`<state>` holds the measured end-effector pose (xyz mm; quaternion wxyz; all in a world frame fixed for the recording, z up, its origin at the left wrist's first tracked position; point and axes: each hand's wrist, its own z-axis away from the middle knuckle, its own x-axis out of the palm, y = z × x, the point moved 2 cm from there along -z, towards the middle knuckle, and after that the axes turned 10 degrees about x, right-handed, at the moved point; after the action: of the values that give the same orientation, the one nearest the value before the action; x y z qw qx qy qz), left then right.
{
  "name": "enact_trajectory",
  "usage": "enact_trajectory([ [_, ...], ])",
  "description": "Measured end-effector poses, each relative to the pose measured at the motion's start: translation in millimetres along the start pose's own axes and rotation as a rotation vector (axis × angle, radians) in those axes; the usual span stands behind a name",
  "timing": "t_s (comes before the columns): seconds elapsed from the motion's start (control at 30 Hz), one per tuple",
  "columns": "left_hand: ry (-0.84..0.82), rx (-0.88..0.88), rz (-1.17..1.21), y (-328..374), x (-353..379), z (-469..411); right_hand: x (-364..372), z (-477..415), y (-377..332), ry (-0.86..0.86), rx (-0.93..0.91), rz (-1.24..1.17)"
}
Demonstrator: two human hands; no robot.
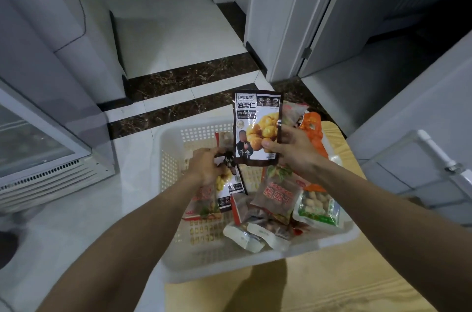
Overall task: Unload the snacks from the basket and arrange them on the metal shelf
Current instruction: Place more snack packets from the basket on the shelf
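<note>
Head view: chestnut packet [256, 128] standing upright at frame centre, above basket, right hand [291, 148] pinching its lower right edge, thumb pressing on front. Left hand [207, 166] reaching into basket [173, 138], fingers curling round dark top of second chestnut packet [229, 185] lying inside. White perforated basket filling lower centre, sitting on yellow bench [332, 286]. More snacks lying in basket's right half: brown longan packet [277, 196], green-edged packet [319, 207], orange packet [313, 130] at far corner. Glass-door cabinet [38, 145] standing at left edge on pale tiled floor [76, 222].
</note>
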<state>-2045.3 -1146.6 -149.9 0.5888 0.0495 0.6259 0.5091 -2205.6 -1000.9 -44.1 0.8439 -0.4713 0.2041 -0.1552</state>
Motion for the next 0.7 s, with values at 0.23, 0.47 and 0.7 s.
enact_trajectory([
  [0.23,-0.112,-0.060,-0.043,-21.3,12.5,-18.8,-2.0,-12.2,2.4,-0.010,0.013,0.018],
  [0.47,-0.120,-0.067,0.088,-12.6,0.5,-17.6,3.3,-14.0,2.8,-0.006,0.025,0.002],
  [0.7,-0.109,0.021,0.171,14.4,-7.7,0.0,4.1,4.2,-6.5,0.029,-0.024,-0.005],
])
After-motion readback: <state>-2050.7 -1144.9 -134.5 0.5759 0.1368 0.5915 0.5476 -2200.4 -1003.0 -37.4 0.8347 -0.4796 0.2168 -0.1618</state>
